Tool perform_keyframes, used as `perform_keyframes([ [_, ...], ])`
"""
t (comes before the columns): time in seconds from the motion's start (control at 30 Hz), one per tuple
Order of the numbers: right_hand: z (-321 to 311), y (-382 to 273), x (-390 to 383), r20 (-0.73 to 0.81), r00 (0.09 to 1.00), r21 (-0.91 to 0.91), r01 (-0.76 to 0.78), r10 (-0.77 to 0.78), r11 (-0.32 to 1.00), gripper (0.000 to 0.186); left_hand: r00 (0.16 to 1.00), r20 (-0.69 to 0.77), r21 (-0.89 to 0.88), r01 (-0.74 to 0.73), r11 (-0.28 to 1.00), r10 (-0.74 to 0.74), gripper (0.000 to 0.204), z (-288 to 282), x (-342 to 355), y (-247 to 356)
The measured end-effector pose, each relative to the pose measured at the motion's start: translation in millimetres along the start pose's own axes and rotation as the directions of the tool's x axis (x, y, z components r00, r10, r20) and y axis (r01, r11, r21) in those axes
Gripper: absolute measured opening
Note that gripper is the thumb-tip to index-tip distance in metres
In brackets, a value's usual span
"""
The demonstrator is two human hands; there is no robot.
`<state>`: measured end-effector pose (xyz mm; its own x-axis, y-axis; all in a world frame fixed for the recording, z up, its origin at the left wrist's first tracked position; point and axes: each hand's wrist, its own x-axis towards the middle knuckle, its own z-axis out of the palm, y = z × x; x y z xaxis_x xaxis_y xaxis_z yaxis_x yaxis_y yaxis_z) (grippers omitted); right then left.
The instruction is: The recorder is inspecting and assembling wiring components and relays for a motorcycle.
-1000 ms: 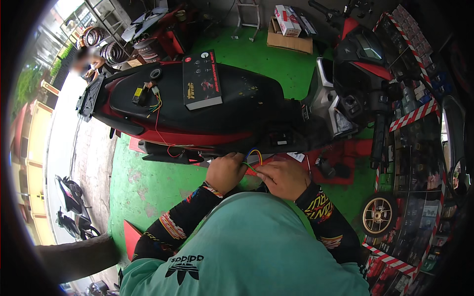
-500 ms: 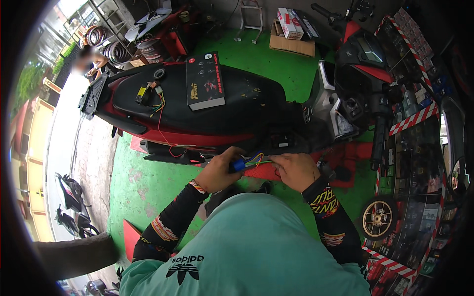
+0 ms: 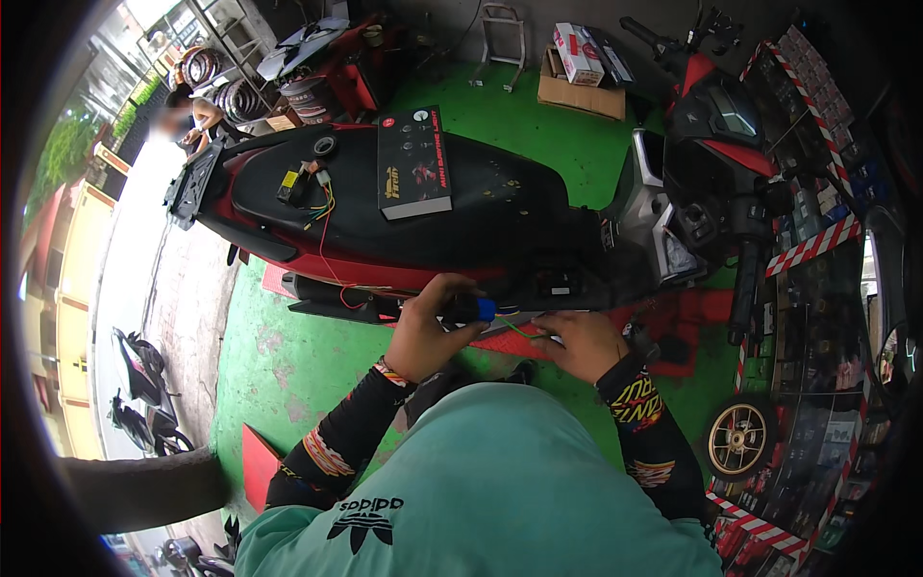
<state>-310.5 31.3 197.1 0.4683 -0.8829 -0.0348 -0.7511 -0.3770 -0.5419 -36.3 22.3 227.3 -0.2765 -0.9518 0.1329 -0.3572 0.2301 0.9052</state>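
A red and black scooter (image 3: 461, 221) lies across the view in front of me on the green floor. My left hand (image 3: 431, 327) grips a tool with a black and blue handle (image 3: 473, 309) down at the scooter's lower side panel. My right hand (image 3: 581, 342) pinches thin green and yellow wires (image 3: 519, 330) just right of the tool's tip. A bundle of coloured wires with small connectors (image 3: 310, 188) rests on the seat's rear, a red wire trailing down the side. A flat black and red box (image 3: 413, 163) lies on the seat.
A cardboard box (image 3: 579, 88) with smaller boxes stands at the back. A person (image 3: 192, 117) stands far left by stacked tyres. A gold wheel rim (image 3: 738, 439) and striped shelves of parts are at my right. Parked motorbikes (image 3: 135, 385) stand outside, left.
My left hand has taken up the blue-handled tool and brought it to the wires. My right hand has shifted right and lower along the wires.
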Motion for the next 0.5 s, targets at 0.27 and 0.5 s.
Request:
perform_keyframes([
  [0.27, -39.1, -25.7, 13.2, -0.253, 0.967, 0.208, 0.082, -0.027, 0.975, 0.070, 0.996, 0.082, -0.086, 0.036, 0.996, -0.029, 0.049, 15.3, 6.3, 14.9],
  [0.5, -7.5, -16.3, 26.8, -0.182, 0.970, 0.308, 0.215, -0.164, 0.927, 0.062, 0.983, 0.077, -0.016, -0.165, 0.986, 0.166, 0.045, 22.6, 15.3, 14.3],
])
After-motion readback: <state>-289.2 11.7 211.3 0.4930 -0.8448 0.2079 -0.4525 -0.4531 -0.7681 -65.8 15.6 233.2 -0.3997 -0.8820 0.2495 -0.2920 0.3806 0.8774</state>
